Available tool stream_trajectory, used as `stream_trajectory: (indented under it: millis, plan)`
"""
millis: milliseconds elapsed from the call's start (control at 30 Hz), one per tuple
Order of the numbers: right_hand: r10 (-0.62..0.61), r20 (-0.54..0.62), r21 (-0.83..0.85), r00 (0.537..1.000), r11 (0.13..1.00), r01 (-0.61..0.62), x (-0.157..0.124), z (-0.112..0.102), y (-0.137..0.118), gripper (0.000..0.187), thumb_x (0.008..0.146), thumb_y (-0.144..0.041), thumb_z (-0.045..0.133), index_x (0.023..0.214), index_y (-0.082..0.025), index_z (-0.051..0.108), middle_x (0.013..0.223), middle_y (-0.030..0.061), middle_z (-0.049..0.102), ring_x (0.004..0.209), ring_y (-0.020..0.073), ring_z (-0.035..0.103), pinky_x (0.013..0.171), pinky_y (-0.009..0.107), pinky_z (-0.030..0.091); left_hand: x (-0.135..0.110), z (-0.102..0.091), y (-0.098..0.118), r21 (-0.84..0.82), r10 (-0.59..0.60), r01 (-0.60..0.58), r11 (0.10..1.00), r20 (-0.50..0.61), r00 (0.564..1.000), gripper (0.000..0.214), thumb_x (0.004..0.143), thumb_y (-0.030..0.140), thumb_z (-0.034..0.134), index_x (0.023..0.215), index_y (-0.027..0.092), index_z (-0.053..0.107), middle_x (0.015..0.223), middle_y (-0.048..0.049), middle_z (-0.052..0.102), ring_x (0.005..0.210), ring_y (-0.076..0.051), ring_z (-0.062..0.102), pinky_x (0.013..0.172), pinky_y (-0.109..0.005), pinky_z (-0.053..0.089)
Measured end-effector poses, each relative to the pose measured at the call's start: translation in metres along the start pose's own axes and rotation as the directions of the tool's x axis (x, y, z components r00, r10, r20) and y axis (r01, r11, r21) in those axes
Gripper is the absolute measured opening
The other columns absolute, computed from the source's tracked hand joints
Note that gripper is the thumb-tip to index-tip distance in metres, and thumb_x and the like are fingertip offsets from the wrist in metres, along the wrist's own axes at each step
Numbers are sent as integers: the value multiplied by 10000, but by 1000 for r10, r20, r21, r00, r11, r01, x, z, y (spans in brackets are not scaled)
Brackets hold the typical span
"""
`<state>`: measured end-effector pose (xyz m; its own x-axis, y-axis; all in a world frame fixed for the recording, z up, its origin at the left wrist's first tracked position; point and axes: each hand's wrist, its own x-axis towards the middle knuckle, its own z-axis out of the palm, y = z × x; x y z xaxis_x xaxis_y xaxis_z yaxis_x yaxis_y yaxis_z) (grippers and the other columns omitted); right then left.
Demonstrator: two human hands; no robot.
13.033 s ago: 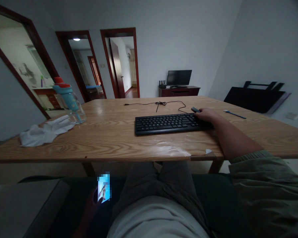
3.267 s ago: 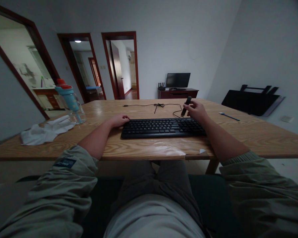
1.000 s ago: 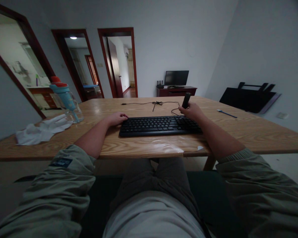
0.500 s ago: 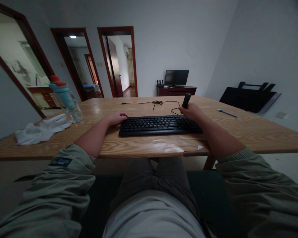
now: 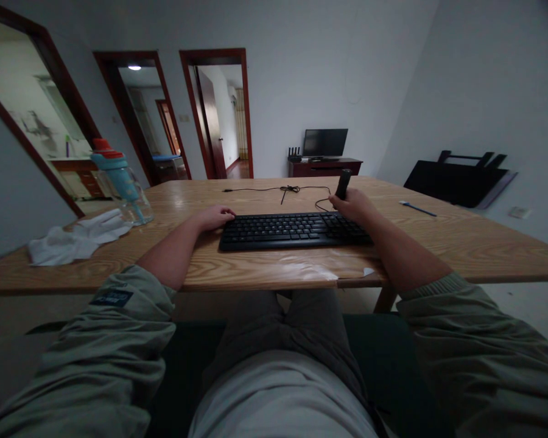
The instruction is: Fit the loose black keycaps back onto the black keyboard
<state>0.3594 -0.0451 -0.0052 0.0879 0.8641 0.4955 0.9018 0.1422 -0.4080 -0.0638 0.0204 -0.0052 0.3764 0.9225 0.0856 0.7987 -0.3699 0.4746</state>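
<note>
A black keyboard (image 5: pixel 278 230) lies flat along the near part of the wooden table. At its upper left corner my left hand (image 5: pixel 215 216) rests with bent fingers, holding that end. Over the number-pad end, my right hand (image 5: pixel 354 205) is wrapped round a black stick-like handle (image 5: pixel 344 184), which points up and slightly right. The lower end of that handle is hidden by my fingers, so its kind does not show. Behind the keyboard runs its black cable (image 5: pixel 290 189), tied in a small bundle.
To the left stand a clear bottle with blue and red top (image 5: pixel 119 176) and crumpled white tissue (image 5: pixel 68 237). A thin blue brush (image 5: pixel 418 208) lies on the right of the table (image 5: pixel 484 243). A monitor (image 5: pixel 325 143) and router (image 5: pixel 294 153) sit on a far cabinet.
The black handle in my right hand has shifted very slightly. My left hand and the keyboard look the same as before.
</note>
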Motion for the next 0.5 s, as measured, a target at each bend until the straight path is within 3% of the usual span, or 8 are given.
stream_trajectory:
  millis: [167,267,333,400,500]
  plan:
    - [14,-21,-12,1000,1000,-14,0,-2,-3,350,879,-472,517,719,-180,621,705,115,644,743,270,627,680,338,461,-1,-1,0,4,7,-7,1000,5,1000,315,761,336,577,981,176,737,887,-61,731,808,-210,635,714,-296,479]
    - [100,-185,0,978,995,-102,2,-11,1,331,893,-455,489,815,-173,643,783,135,659,794,287,628,727,362,480,0,0,-2,11,12,-12,1000,8,1000,340,771,341,569,1013,169,735,897,-65,734,816,-214,642,722,-302,486]
    - [152,-334,15,930,988,-156,4,-19,11,308,902,-397,459,969,-165,651,897,159,671,868,302,629,778,382,486,2,1,-4,4,16,-16,1000,-4,1000,349,770,347,567,1019,171,736,914,-66,736,830,-217,646,732,-304,491]
    - [196,-407,15,892,978,-208,7,-26,28,344,896,-349,460,1140,-164,616,1008,180,667,949,317,625,826,398,481,3,2,-6,-9,17,-17,1000,-15,1000,345,761,358,573,1004,180,741,929,-66,739,848,-219,649,746,-304,495]
    - [320,-341,-31,884,936,-350,14,-30,62,500,856,-381,544,1302,-155,539,1106,214,655,1016,351,619,856,433,475,3,3,-5,-24,7,-7,1000,-16,1000,341,753,368,582,991,184,742,927,-64,739,851,-217,647,754,-302,494]
